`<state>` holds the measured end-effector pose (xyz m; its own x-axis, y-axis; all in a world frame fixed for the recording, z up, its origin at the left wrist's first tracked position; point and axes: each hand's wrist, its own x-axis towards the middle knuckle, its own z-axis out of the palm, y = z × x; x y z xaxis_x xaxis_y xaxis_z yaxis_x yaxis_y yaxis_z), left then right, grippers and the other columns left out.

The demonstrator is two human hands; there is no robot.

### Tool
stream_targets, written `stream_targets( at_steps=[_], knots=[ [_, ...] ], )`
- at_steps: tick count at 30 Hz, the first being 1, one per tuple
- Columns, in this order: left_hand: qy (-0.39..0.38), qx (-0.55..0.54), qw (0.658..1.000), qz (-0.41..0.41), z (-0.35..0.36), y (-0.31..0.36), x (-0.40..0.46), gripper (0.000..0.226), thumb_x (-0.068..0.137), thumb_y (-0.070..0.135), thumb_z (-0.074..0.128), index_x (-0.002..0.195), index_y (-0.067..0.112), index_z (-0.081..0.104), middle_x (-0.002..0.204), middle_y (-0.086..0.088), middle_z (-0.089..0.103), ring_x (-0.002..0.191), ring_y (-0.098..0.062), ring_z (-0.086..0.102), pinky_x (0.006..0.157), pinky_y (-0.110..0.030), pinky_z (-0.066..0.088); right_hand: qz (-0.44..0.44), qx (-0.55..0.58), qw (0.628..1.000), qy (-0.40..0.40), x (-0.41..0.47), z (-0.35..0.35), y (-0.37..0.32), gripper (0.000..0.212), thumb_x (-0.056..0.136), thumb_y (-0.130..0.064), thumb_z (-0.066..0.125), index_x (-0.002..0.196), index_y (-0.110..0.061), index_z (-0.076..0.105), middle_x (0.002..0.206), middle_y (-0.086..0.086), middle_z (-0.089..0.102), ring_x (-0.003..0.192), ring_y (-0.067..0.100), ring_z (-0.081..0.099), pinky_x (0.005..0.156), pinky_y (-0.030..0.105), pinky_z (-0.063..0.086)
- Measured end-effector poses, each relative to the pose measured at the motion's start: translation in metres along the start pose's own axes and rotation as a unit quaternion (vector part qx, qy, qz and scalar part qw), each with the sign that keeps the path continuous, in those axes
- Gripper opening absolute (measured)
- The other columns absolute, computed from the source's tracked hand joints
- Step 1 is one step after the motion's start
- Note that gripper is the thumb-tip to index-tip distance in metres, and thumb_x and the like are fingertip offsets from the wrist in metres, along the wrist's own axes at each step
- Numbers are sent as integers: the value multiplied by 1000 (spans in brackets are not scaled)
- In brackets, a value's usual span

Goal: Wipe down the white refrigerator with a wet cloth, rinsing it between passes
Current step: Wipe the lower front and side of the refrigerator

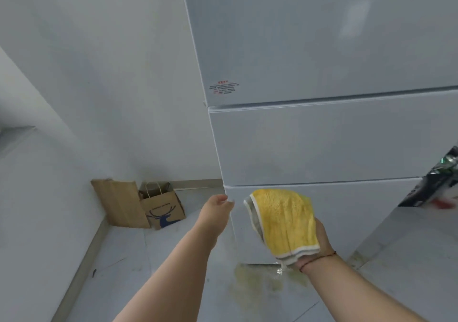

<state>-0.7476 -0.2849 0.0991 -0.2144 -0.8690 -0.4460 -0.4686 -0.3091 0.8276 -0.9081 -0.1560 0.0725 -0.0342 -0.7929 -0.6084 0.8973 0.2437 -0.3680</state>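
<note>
Right hand [319, 245], lower right: cups yellow cloth [285, 222]; soft, limp, light, likely wet; hold bunched, palm-backed.

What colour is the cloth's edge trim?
White trim on the yellow cloth, held by the right hand; seen in the head view.

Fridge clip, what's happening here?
A person is wiping down the white refrigerator. Their right hand holds a folded yellow cloth up in front of the bottom drawer panel; whether it touches can't be told. The left hand reaches toward that panel's left edge, holding nothing. Two paper bags stand in the corner.
</note>
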Motion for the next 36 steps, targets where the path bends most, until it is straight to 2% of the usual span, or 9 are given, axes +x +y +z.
stream_targets(
  at_steps=[4,7,9,15,19,22,25,29,36],
  knots=[
    [3,24,999,-27,22,7,29,53,97,26,57,142,4,41,134,-17,53,107,-28,57,102,-43,44,-87,95,991,31,0,-24,-38,60,95,-59,29,86,-8,59,57,17,67,43,33,64,34,39,50],
    [22,15,999,-37,32,5,51,56,98,19,56,145,0,32,147,-15,43,130,-35,46,96,-36,39,-134,103,986,13,5,-39,-53,65,68,-66,70,94,-6,68,79,21,72,61,36,71,43,47,55],
    [34,17,999,-38,35,2,63,57,98,16,56,147,4,30,148,-13,41,126,-31,45,88,-32,33,-162,117,979,32,9,-51,-66,81,27,-56,92,88,-6,75,84,20,73,67,35,72,47,48,56],
    [39,25,998,-34,38,-11,93,48,95,7,57,140,7,40,122,-8,50,101,-23,45,84,-32,34,-202,144,967,57,17,-71,-84,111,18,-58,88,115,-10,63,109,18,70,84,36,72,53,49,57],
    [29,-3,999,-23,35,-19,113,41,90,-2,59,130,7,52,117,-8,61,93,-24,54,80,-32,38,-226,145,961,62,10,-70,-89,78,60,-71,61,107,-10,71,115,19,67,90,37,68,42,43,54],
    [20,-21,999,-15,34,-26,124,38,89,-1,59,126,9,54,116,-12,63,100,-28,57,76,-31,40,-256,143,953,71,1,-70,-85,72,46,-70,74,84,-10,80,95,16,74,79,33,73,55,49,58],
    [3,-29,999,-16,33,-32,131,37,89,-3,59,123,9,55,110,-13,63,90,-26,55,74,-31,40,-271,163,943,106,-7,-75,-82,66,83,-71,41,101,-13,68,87,14,75,79,32,72,55,48,58],
    [-21,-27,999,-20,33,-39,146,46,85,-11,58,126,9,52,98,-11,59,70,-21,48,64,-29,37,-279,183,931,148,-16,-83,-80,63,88,-68,37,111,-14,62,111,15,64,100,34,60,70,46,58],
    [15,23,1000,11,29,-53,168,42,86,-6,57,125,10,54,108,-14,64,85,-28,57,71,-34,45,-310,169,918,181,-32,-104,-97,55,94,-61,34,106,-15,62,100,15,71,99,32,60,78,44,45]
  ],
)
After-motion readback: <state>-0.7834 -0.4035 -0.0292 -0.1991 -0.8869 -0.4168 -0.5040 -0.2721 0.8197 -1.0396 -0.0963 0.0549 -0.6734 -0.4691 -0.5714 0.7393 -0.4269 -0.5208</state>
